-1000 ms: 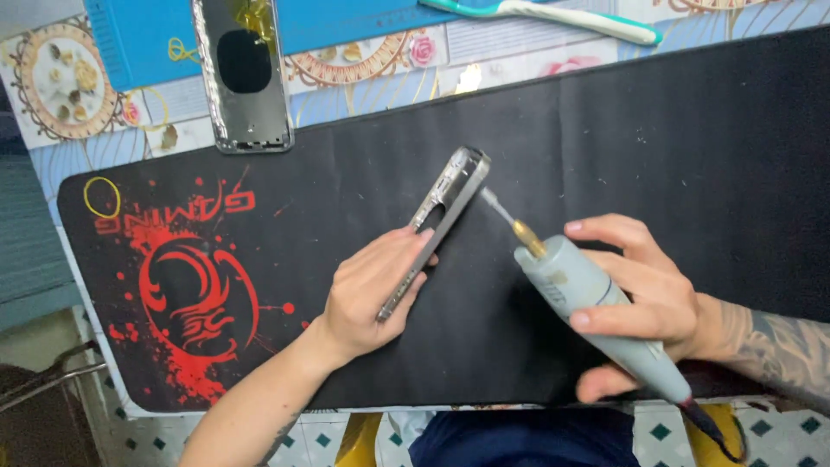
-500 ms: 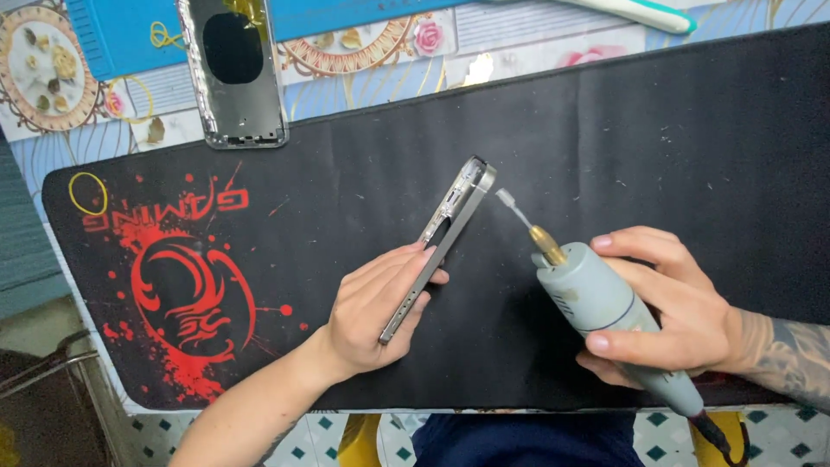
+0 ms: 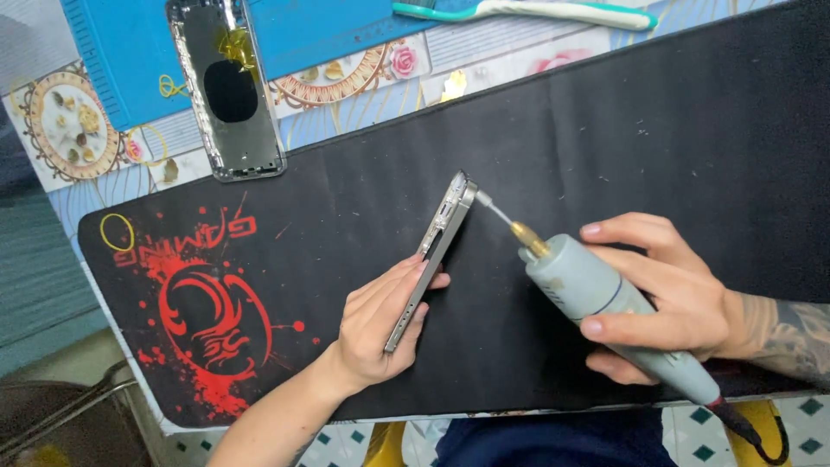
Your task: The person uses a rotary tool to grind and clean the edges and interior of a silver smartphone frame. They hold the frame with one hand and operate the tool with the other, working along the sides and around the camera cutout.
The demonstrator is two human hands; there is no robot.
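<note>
Head camera looks steeply down, close, at the black mat (image 3: 605, 156).

No packages, labels, signs or lit screens show anywhere in the head camera's view.

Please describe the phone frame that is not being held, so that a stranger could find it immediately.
Start at the black mat with the red design. Above its upper left edge, on the patterned table beside a blue pad, lies the silver phone frame. Unlike the phone on edge in the left hand, it lies flat, untouched.

Even, fairly bright overhead light, soft shadows, mild glare on the phone back housing (image 3: 226, 88), corners slightly soft.
</note>
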